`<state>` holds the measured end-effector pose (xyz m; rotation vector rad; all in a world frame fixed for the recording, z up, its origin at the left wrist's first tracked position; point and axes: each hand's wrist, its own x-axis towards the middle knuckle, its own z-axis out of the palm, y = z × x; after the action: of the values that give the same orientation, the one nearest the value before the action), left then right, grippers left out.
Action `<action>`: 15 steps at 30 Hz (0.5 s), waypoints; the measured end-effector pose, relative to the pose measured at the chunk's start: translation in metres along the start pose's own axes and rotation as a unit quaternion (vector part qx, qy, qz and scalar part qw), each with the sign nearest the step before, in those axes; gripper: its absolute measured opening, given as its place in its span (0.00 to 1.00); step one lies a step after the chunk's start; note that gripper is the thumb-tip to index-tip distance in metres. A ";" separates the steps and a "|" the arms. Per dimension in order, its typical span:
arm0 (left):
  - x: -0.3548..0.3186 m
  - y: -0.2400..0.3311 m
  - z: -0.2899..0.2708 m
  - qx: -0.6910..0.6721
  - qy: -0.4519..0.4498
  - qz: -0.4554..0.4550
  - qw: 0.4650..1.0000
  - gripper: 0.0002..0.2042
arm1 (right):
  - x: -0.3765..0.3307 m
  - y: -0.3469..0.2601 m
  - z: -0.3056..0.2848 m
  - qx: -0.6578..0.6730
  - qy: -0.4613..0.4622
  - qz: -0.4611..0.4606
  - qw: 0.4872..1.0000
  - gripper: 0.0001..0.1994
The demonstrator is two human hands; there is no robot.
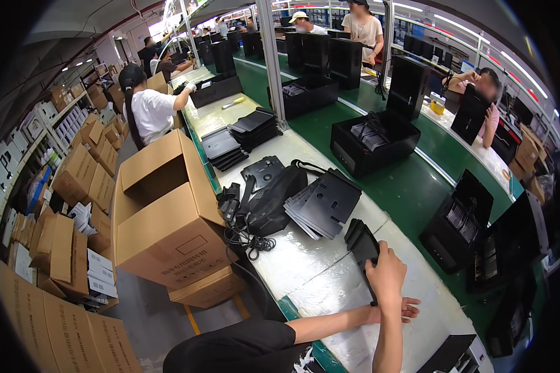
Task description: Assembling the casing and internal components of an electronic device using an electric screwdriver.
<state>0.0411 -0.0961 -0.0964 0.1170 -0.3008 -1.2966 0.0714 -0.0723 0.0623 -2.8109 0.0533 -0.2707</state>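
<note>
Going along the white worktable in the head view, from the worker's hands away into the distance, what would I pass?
Right hand and left hand on a small stack of black panels → fanned pile of black sheets → black bag → black trays → yellow-handled tool.

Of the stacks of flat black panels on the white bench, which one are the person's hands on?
The small stack at the bench's near end: the right hand grips it, the left hand lies flat beside it. The fanned stack and the far stacks lie untouched.
</note>
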 end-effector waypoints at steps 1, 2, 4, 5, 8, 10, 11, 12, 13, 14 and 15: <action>-0.003 0.002 0.003 0.006 0.014 -0.001 1.000 0.24 | 0.001 -0.003 -0.001 -0.028 0.008 -0.019 0.999 0.16; -0.003 0.000 -0.002 0.007 0.014 0.000 1.000 0.24 | 0.003 -0.005 -0.001 -0.027 0.008 -0.020 0.999 0.16; -0.002 -0.003 -0.012 0.044 -0.009 0.003 0.999 0.24 | 0.007 -0.007 0.003 -0.054 -0.013 -0.018 0.998 0.17; -0.002 -0.003 -0.009 0.043 -0.011 0.002 0.999 0.24 | 0.010 -0.003 0.005 -0.055 -0.013 -0.016 0.998 0.17; -0.004 -0.004 -0.002 0.109 -0.037 0.031 0.993 0.23 | 0.015 0.007 0.012 -0.066 -0.041 -0.033 0.996 0.16; -0.005 -0.003 -0.002 0.116 -0.016 0.023 0.993 0.23 | 0.014 0.005 0.014 -0.049 -0.013 -0.031 0.998 0.15; -0.004 -0.003 -0.003 0.114 -0.016 0.024 0.993 0.23 | 0.015 0.003 0.015 -0.049 -0.015 -0.031 0.998 0.15; -0.004 -0.003 -0.003 0.110 -0.017 0.020 0.994 0.22 | 0.015 0.001 0.016 -0.041 -0.021 -0.008 0.999 0.19; -0.003 -0.004 -0.004 0.107 -0.018 0.015 0.994 0.22 | 0.015 -0.001 0.018 -0.034 -0.026 0.015 0.999 0.23; -0.003 -0.004 -0.006 0.106 -0.018 0.015 0.994 0.22 | 0.015 -0.003 0.021 -0.034 -0.027 0.015 0.999 0.23; -0.002 -0.005 -0.007 0.104 -0.011 0.016 0.994 0.21 | 0.013 -0.004 0.024 -0.047 -0.001 0.014 0.999 0.25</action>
<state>0.0381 -0.0962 -0.1050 0.2740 -0.4552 -1.2323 0.0888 -0.0617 0.0440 -2.9011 0.1086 -0.2646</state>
